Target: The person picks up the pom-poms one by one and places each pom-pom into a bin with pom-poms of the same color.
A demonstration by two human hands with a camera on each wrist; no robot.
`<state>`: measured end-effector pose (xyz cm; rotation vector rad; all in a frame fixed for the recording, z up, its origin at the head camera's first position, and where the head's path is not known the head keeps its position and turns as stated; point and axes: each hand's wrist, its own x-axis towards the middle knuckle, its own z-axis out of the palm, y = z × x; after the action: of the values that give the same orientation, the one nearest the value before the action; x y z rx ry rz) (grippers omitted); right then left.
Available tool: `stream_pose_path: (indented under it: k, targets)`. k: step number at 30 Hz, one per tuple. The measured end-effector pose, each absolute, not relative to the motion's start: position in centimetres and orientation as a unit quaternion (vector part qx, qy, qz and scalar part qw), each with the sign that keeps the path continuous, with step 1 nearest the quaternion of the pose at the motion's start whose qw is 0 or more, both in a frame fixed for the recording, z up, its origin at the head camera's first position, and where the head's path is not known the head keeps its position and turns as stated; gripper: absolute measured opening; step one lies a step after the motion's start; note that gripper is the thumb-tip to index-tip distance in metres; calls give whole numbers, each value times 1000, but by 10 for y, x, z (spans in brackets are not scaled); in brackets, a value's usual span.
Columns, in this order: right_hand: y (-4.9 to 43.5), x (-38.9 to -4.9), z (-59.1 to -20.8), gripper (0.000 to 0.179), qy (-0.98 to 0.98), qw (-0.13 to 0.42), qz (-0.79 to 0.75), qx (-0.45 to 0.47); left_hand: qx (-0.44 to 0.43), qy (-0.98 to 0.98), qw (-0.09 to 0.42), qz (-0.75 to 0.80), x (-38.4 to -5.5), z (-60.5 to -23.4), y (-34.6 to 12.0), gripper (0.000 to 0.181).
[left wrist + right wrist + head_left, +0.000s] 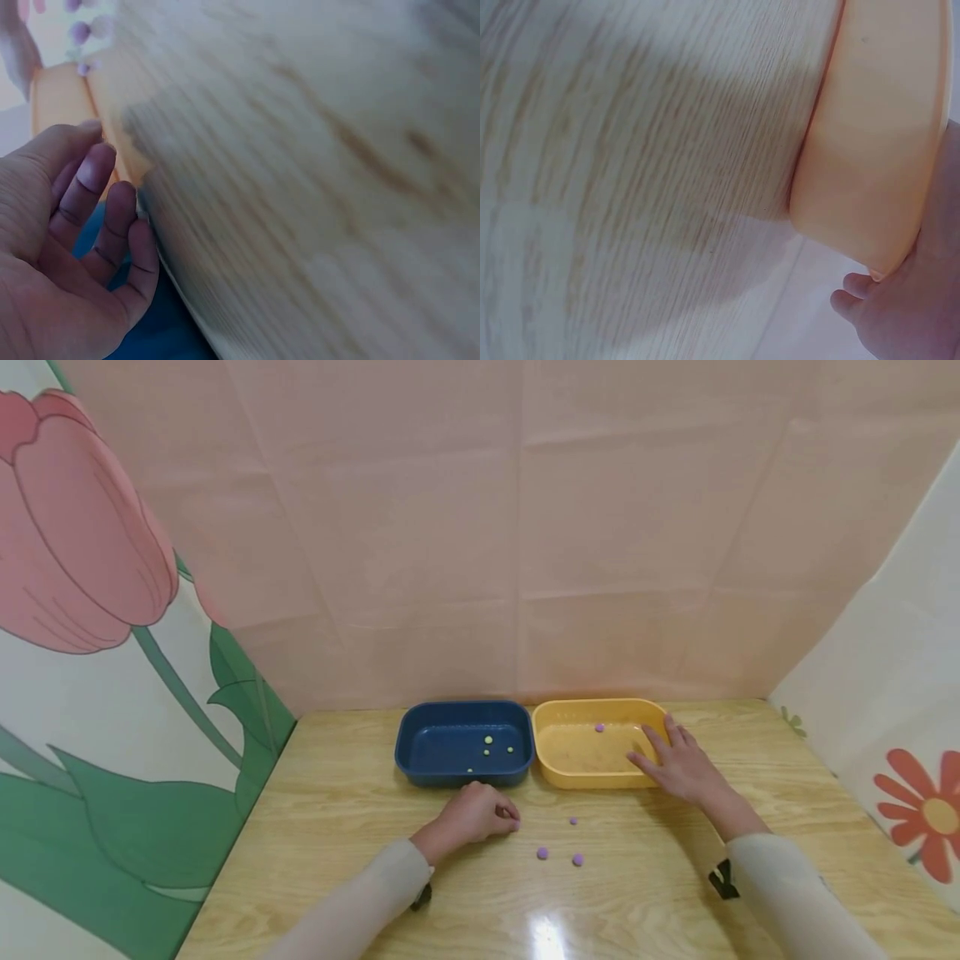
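"What do we see our left hand (471, 814) doing?"

"We have it low over the table (465, 893), just in front of the blue tray (465, 779), with thumb and forefinger drawn narrowly together and the other fingers curled loosely. We cannot tell for sure whether a ball sits between the tips."

"And our right hand (681, 768)?"

"We see it spread wide at the right end of the yellow tray (592, 781), against the rim, some fingers reaching over the inside. In the right wrist view, two fingertips show outside the tray's end wall."

"Where do we find the purple balls (577, 860)?"

"We count three on the table, in front of the yellow tray and to the right of our left hand, well apart from our right. One more purple ball (599, 727) lies inside the yellow tray, towards its far side."

"What do we have in the blue tray?"

"We make out four small yellow balls (488, 740), mostly towards the right half. The two trays stand side by side, before a pink cloth (517, 568)."
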<state>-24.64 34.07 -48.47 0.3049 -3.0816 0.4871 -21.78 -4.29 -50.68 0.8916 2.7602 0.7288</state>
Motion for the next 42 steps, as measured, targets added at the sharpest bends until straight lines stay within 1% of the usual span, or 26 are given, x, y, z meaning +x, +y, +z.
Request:
stream_pose_path:
  k: [8, 16, 25, 35, 39, 42]
  targets:
    - [341, -247, -486, 86, -984, 2, 148, 100, 279, 908, 79, 303, -217, -501, -39, 7]
    - [340, -245, -486, 85, -983, 16, 155, 98, 262, 901, 84, 335, -218, -495, -32, 5]
    - [339, -246, -484, 86, -984, -4, 152, 94, 263, 894, 74, 355, -220, -484, -26, 6]
    - [339, -246, -484, 86, -984, -3, 153, 92, 252, 885, 81, 383, -221, -462, -16, 8]
    - [339, -246, -483, 85, -984, -2, 151, 94, 255, 884, 62, 387, -226, -454, -12, 6]
    - [339, -245, -483, 85, -984, 2, 150, 95, 252, 883, 58, 392, -231, -450, -10, 6]
